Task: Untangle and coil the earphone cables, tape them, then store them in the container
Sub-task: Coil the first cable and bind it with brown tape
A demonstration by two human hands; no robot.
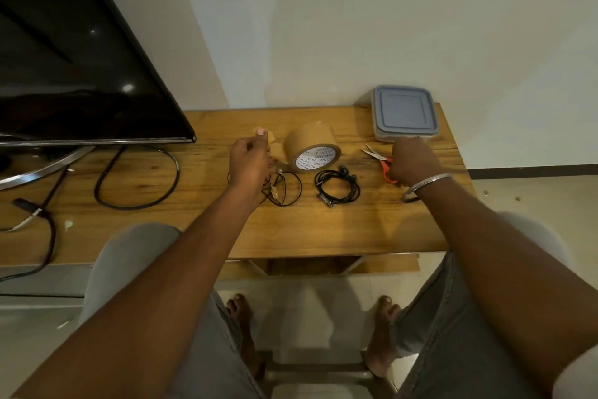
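Two black earphone coils lie on the wooden table (339, 230). The left coil (284, 188) carries bits of tape and lies partly under my left hand (250, 162). That hand pinches a strip of brown tape (275, 147) pulled from the tape roll (312, 147), thumb raised. The right coil (338, 186) lies free in the middle. My right hand (414, 160) grips the red-handled scissors (380, 160), blades pointing left towards the roll. Behind that hand, at the table's back right corner, stands the closed grey-lidded container (404, 112).
A large black TV (74, 58) on a metal stand fills the left. Its thick black cables (136, 178) loop over the table's left part. The table's front edge is near my knees; bare floor lies to the right.
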